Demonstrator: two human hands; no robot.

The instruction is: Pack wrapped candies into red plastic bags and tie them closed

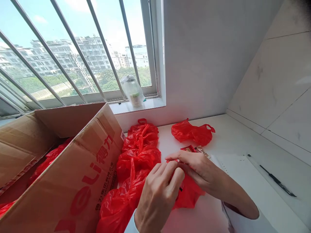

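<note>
A red plastic bag (188, 194) lies on the white tabletop under my two hands. My left hand (159, 194) has its fingers curled in at the bag's upper part; the fingertips are hidden behind the knuckles. From the right, my right hand (196, 166) reaches over the same bag, index finger fairly straight and the other fingers bent down onto red plastic. A small dark spot shows beside my left fingers, too little to name. Just beyond my right hand are a red packet (188, 148) and a brown-and-white packet (202, 150), both partly covered.
Several tied red bags (138, 155) stand in a row beside a cardboard box (92, 161) holding more red plastic. Another red bag (193, 132) lies near the wall. A black pen (278, 181) rests at right. A bagged clear container (133, 92) stands on the windowsill.
</note>
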